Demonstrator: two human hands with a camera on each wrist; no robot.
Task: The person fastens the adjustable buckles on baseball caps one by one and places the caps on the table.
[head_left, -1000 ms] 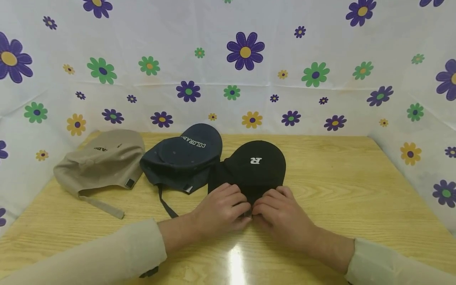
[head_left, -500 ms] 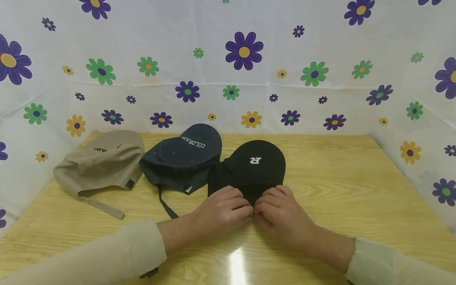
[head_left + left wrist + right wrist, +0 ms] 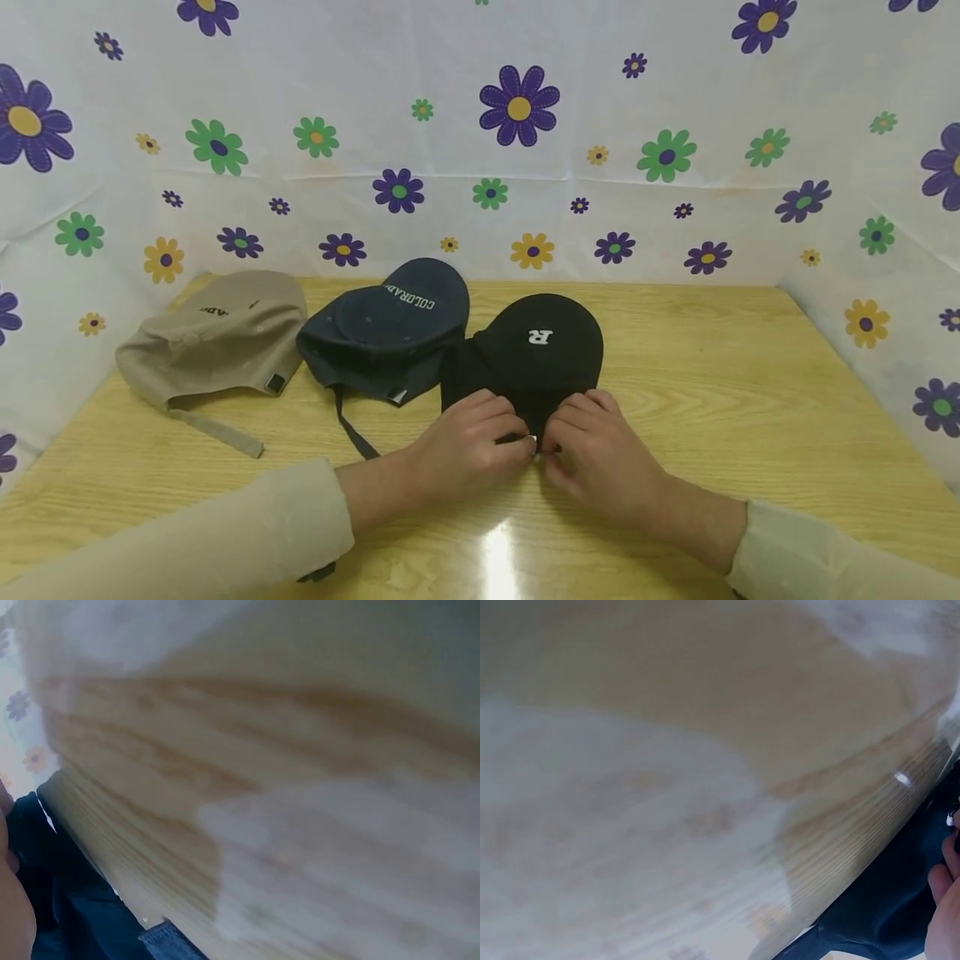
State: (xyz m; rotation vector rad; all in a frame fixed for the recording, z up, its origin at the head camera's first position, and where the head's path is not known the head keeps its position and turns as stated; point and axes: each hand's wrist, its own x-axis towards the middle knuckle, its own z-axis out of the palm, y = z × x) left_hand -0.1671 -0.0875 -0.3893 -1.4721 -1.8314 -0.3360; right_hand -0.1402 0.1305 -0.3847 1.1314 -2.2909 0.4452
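Note:
A black cap [image 3: 551,354] with a white letter R lies on the table, its near edge toward me. My left hand [image 3: 468,442] curls its fingers at that near edge and pinches it. Opposite, my right hand [image 3: 600,442] pinches the same edge, fingertips close to those of the left. A small shiny piece [image 3: 535,443] shows in the narrow gap between the two hands. The fingers cover most of the cap's near strap area. In the left wrist view dark cap cloth [image 3: 67,900] hangs beside the hand; the right wrist view has dark cloth [image 3: 885,892] too.
Left of the black cap lies a navy cap [image 3: 382,342] lettered in white, its loose strap [image 3: 352,429] trailing toward me. Farther left is a tan cap [image 3: 217,342], strap [image 3: 221,433] also loose. A flowered cloth [image 3: 450,142] surrounds the wooden table [image 3: 712,367].
My fingertips have drawn slightly apart at the cap's near edge, and the shiny piece shows between them again. The view has shifted slightly; the caps have stayed put.

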